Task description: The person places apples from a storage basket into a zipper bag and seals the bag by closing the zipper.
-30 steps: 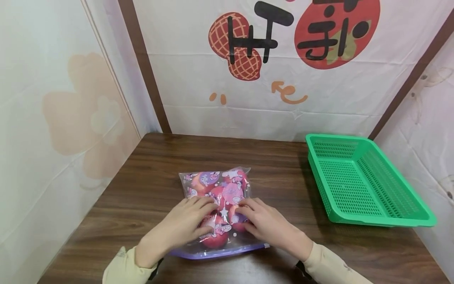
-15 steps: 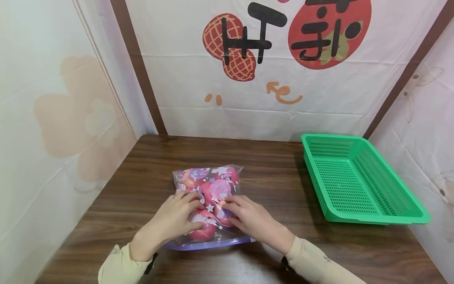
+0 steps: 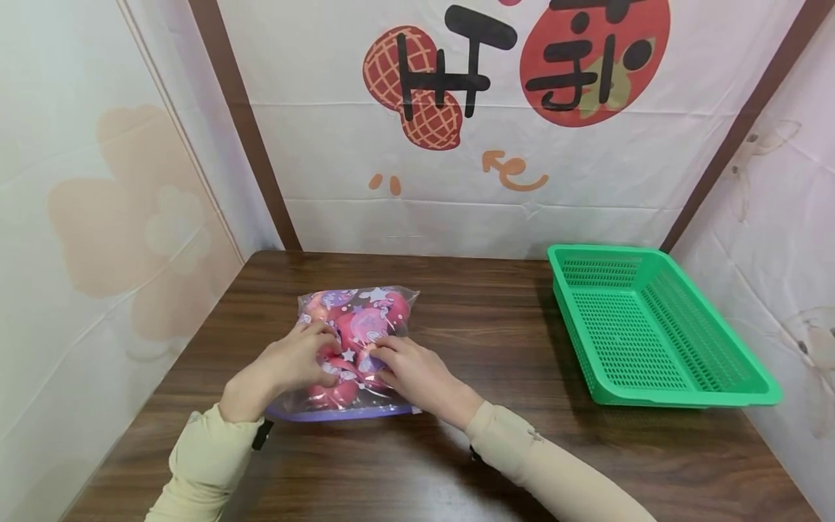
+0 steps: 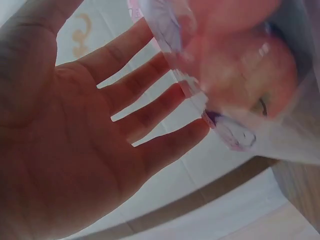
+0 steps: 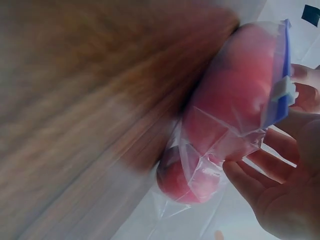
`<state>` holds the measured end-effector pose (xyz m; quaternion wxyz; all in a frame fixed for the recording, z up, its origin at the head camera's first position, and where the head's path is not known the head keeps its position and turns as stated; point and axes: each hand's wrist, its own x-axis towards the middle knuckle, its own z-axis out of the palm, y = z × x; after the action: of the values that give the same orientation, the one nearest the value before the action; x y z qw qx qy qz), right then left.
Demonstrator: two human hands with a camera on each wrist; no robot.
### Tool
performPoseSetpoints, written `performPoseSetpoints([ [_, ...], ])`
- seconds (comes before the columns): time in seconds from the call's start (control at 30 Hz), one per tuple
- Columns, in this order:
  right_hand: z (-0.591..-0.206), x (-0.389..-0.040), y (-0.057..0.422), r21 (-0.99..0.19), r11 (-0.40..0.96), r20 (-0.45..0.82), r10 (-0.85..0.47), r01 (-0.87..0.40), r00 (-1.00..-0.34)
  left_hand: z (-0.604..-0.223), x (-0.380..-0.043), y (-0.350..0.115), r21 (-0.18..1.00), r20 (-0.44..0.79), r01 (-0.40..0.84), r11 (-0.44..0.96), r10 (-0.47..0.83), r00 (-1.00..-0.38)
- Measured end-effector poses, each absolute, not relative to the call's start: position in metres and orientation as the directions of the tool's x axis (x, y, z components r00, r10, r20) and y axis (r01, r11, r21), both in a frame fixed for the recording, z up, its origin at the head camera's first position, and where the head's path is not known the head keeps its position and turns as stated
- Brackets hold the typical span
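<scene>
A clear zip bag [image 3: 365, 322] printed with pink and purple cartoons lies on the table, filled with several red apples [image 4: 250, 75]. Its purple zip edge [image 3: 339, 414] faces me, and a white slider [image 5: 284, 91] sits at the right end of that edge. My left hand [image 3: 290, 362] rests on the bag's left part, fingertips against the plastic; in the left wrist view those fingers are nearly straight and spread. From the right, my right hand [image 3: 417, 373] touches the bag with relaxed fingers, its palm beside the zip end.
A green plastic basket [image 3: 685, 399] with slotted walls stands at the right of the dark wood table [image 3: 483, 319]. Behind the table hangs a white printed cloth [image 3: 313, 145], and more pale cloth [image 3: 78, 362] lines the left and right sides.
Both hands have moved the bag away from me and a little to the left across the table. The view has shifted slightly too; the basket stays put on the table.
</scene>
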<state>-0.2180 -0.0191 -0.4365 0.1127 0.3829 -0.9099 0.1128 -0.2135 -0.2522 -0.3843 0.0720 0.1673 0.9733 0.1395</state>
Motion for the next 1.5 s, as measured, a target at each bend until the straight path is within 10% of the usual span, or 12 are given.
performPoseSetpoints([
  [0.8, -0.435, -0.299, -0.135, -0.166, 0.756, 0.236, -0.592, -0.633, -0.770, -0.383, -0.301, -0.337, 0.385, -0.082, 0.207, 0.899, 0.256, -0.963],
  [1.5, -0.439, -0.309, -0.147, -0.212, 0.766, 0.207, -0.572, -0.607, -0.794, -0.387, -0.319, -0.351, 0.394, -0.066, 0.256, 0.882, 0.305, -0.950],
])
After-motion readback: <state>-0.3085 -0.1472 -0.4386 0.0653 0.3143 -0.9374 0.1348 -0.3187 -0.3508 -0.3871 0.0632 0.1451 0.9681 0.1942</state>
